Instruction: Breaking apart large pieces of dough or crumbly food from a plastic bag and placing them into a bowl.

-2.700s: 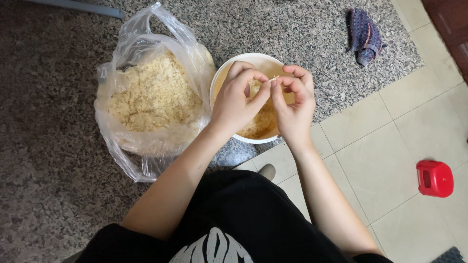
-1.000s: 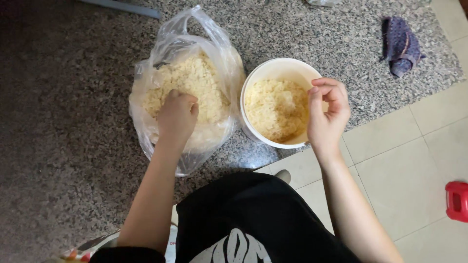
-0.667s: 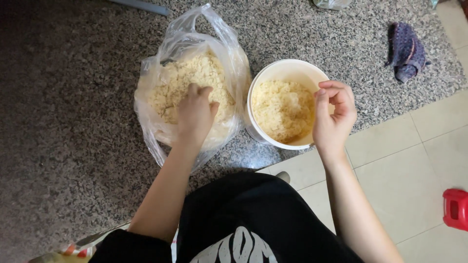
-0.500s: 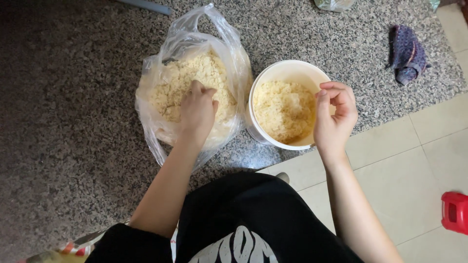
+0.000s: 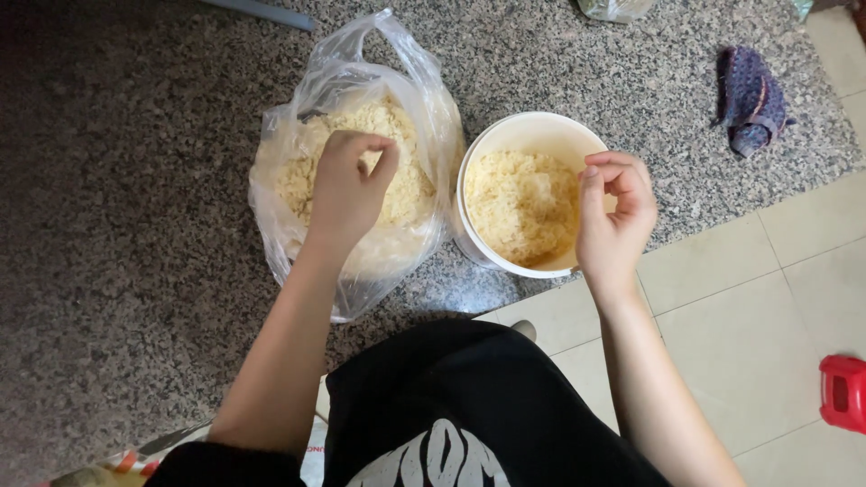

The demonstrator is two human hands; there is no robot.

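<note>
Head cam, looking down at person seated on floor, black top w/ white print at near edge. Left hand (image 5: 347,185) is over the clear plastic bag (image 5: 298,117), fingers curled down w/ thumb and forefinger drawn close, tips at or just in the pale yellow crumbly stuff (image 5: 397,194) that fills the bag; can't tell if a pinch is actually held, grip hidden by the knuckles. Bag sits on speckled granite slab (image 5: 135,225), mouth open and gaping upward, loose handles sticking up at far side. Just right of bag, touching or nearly so, stands a white round bucket (image 5: 505,135), partly filled w/ same crumbly material (image 5: 519,203), finer-looking. Right hand (image 5: 613,216) hovers at bucket's right rim, fingers bent into a loose ring, thumb meeting fingertips; nothing clearly seen between them, so contents not determinable. Forearm runs from hand back toward near-right corner. Hands well apart, one per container. Far right on the granite: a crumpled purple-blue cloth (image 5: 749,99), apart from bucket. Granite ends on a diagonal edge; beyond it, near-right, pale beige floor tiles (image 5: 758,325). Red plastic object (image 5: 843,392) at right edge on the tiles, cut off by frame. Far edge: a bit of another clear bag (image 5: 613,7), mostly out of view.
</note>
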